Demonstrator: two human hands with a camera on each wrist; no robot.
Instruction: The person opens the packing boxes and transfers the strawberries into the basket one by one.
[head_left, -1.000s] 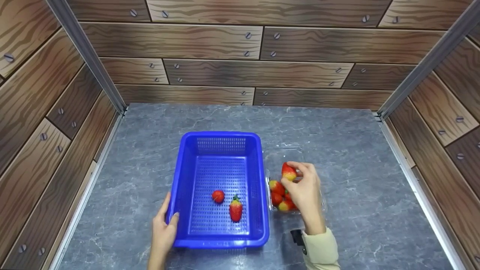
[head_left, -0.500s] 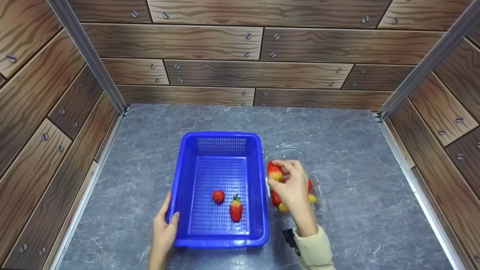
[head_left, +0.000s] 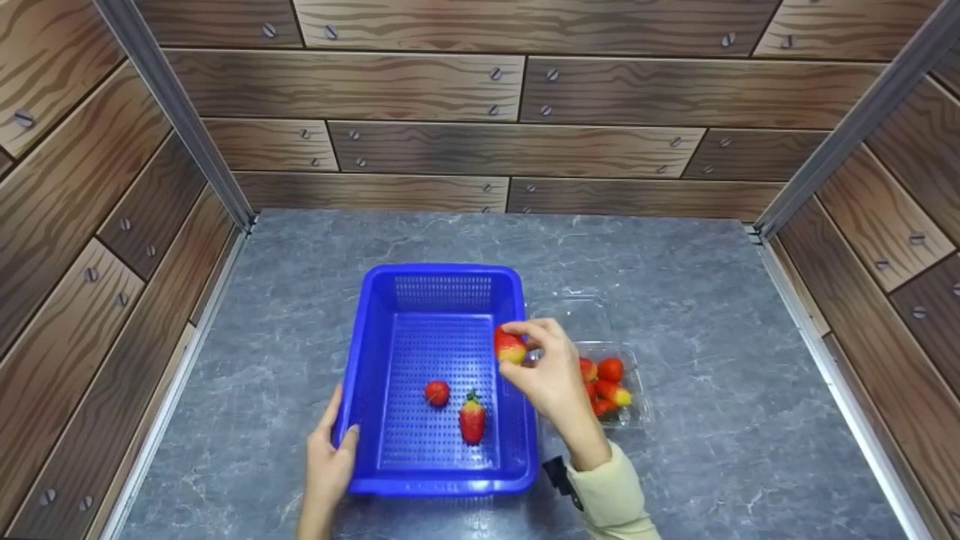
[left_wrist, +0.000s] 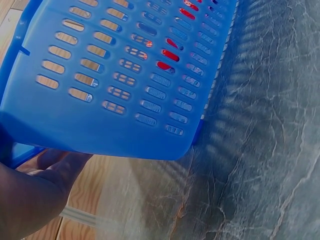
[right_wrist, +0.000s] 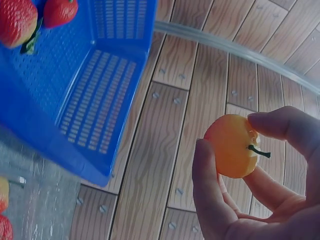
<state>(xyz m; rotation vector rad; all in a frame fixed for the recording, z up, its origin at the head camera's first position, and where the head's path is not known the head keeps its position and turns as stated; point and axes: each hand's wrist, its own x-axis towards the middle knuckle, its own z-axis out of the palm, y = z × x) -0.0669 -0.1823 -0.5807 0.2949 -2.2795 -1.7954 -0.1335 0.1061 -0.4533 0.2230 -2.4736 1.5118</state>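
A blue plastic basket with slotted walls stands on the grey table. My left hand grips its left rim, thumb over the edge and fingers outside; the left wrist view shows the hand at the basket's rim. Between thumb and fingertips, my right hand pinches a red and yellow strawberry above the basket's right rim. A short green stem sticks out of this strawberry in the right wrist view. Inside the basket lie a small round strawberry and a longer leafy strawberry.
Right of the basket stands a clear plastic box with its lid folded back. Several strawberries lie in it, partly hidden by the right forearm. Wood-patterned walls enclose the table on three sides.
My right hand has moved left with the strawberry, from over the clear box to the basket's right rim. More strawberries in the box now show. The left hand stays at the basket.
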